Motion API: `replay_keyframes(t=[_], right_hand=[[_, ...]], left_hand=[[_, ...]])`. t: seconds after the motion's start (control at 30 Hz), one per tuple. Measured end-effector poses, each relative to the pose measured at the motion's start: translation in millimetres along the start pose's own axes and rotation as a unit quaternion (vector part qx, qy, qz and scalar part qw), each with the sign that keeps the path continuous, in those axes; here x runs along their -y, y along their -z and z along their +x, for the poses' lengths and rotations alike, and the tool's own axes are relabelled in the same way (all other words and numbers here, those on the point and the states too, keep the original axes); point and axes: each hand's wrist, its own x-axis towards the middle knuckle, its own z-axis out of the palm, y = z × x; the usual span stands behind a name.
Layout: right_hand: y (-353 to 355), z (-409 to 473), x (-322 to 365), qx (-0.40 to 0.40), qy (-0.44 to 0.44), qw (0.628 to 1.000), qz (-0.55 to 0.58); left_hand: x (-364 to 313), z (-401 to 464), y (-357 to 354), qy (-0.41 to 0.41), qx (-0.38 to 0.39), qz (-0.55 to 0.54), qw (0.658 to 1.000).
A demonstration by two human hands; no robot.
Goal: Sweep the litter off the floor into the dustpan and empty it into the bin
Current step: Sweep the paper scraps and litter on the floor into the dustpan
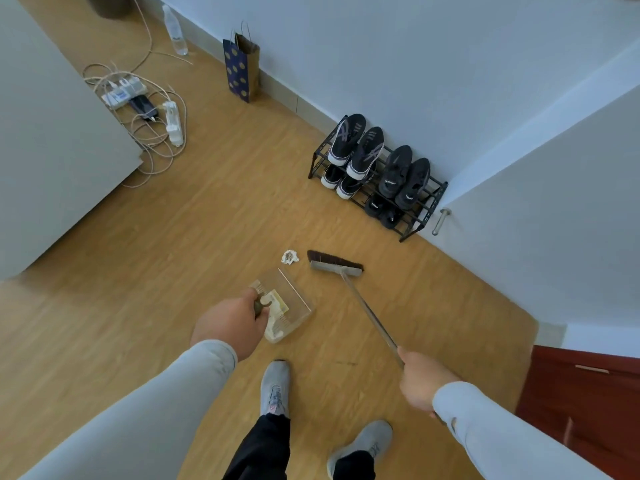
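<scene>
A crumpled white scrap of litter (290, 257) lies on the wooden floor, just beyond the dustpan's open mouth and left of the broom head. My left hand (230, 325) grips the dark handle of a clear plastic dustpan (294, 299), which rests tilted on the floor with a yellowish piece inside it. My right hand (424, 381) holds the long metal shaft of the broom; the brush head (335, 263), grey with dark bristles, sits on the floor to the right of the litter. A dark bin (110, 5) is partly in view at the top left.
A black shoe rack (420, 216) with several shoes stands against the wall ahead. A dotted paper bag (240, 69) and a water bottle (176, 31) stand along the wall. Power strips and tangled cables (145, 109) lie at the left. My two feet are below.
</scene>
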Motion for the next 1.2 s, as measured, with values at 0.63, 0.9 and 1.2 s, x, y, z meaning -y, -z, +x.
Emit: replay_keyframes(t=[0.63, 0.9, 1.2], right_hand=[[53.4, -12.4, -21.2, -0.028, -0.017, 0.980, 0.198], [-21.3, -14.2, 27.1, 0.058, 0.021, 0.997, 0.050], [82.1, -63.0, -59.5, 0.105, 0.003, 0.981, 0.166]], left_hand=[[-0.7, -12.6, 1.3, -0.031, 0.017, 0.009, 0.999], [-8.0, -4.2, -2.8, -0.040, 0.006, 0.011, 0.999], [-8.9, -3.9, 5.3, -0.046, 0.017, 0.017, 0.999]])
